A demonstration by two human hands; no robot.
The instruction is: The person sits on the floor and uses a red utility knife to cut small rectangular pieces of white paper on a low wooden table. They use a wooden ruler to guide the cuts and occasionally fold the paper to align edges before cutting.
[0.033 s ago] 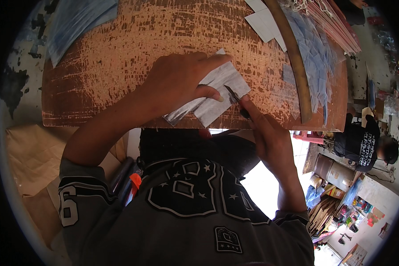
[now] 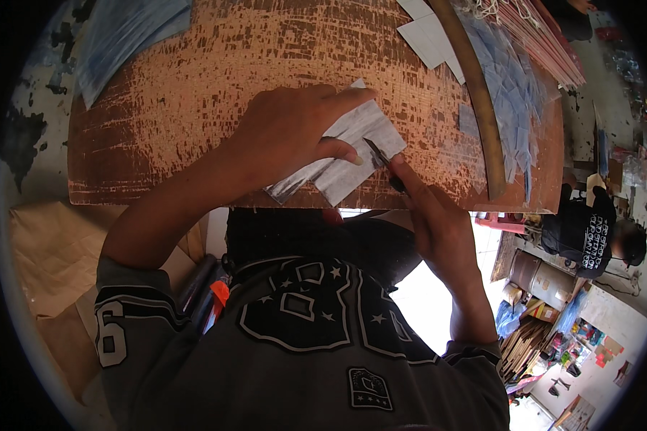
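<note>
Sheets (image 2: 377, 126) of grey, streaky material lie at the near edge of a worn table (image 2: 216, 57), roughly midway along it, partly overlapping and turned at a slant. Left hand (image 2: 287, 126) rests over them from the left, palm down, thumb and forefinger spread apart, the thumb's tip on the front piece; it lies opened out rather than closed around anything. Right hand (image 2: 438, 215) comes in from the right with its fingers closed on the dark handle of a cutting tool (image 2: 378, 153), forefinger stretched along it. The tool's pointed blade lies over the front piece, just right of the left thumb; whether it is a knife or scissors I cannot tell. Farther right, a long brown strip (image 2: 485, 122) lies on the tabletop, with a loose heap of blue pieces (image 2: 514, 108) beyond it. Pale sheets (image 2: 428, 39) lie beside its upper part, and reddish and white sticks (image 2: 543, 43) fill the far right corner. Larger blue sheets (image 2: 133, 36) are at the far left corner. Brown paper (image 2: 57, 251) sits below the table's left end, and another person (image 2: 579, 233) in dark clothes is off to the right.
</note>
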